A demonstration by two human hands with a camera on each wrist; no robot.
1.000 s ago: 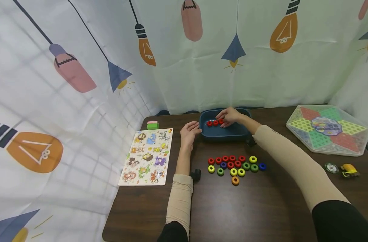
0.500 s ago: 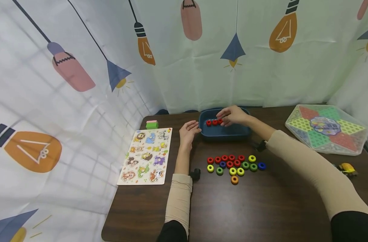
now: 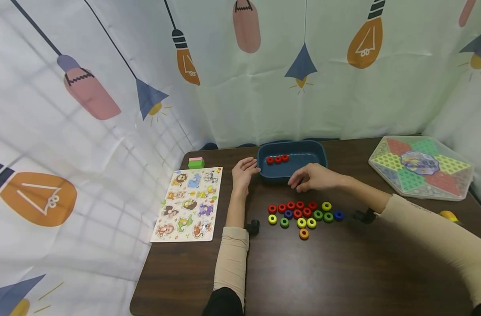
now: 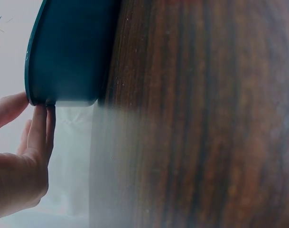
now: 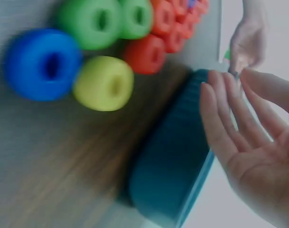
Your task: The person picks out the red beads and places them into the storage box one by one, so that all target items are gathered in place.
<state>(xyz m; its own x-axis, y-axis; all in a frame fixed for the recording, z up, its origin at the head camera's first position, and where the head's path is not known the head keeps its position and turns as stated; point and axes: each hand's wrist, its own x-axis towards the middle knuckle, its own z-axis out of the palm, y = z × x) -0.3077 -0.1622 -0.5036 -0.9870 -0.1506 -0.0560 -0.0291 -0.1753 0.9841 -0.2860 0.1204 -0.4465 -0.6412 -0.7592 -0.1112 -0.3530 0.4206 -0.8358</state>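
A dark blue tray (image 3: 305, 159) stands at the back of the table, with 3 red rings (image 3: 278, 159) in a row inside it. The left hand (image 3: 242, 174) is at the tray's left end; in the left wrist view its straight fingers (image 4: 38, 128) and thumb touch the tray's end near the rim. Over the table just in front of the tray is the right hand (image 3: 317, 177), empty, fingers relaxed. Between it and the person lie several loose red rings (image 3: 290, 205), with yellow rings (image 3: 301, 223), green rings (image 3: 317, 215), blue rings (image 3: 338, 215) and an orange ring (image 3: 303, 234).
To the left lies an animal puzzle board (image 3: 189, 204), with a green and pink block (image 3: 196, 163) behind it. A hexagonal board game box (image 3: 421, 166) occupies the back right. A yellow toy (image 3: 449, 215) is partly hidden by the right sleeve.
The right hand has let go of the third red ring, which now stands beside the other two in the tray, and has come out toward the person. The left hand stays at the tray's end.
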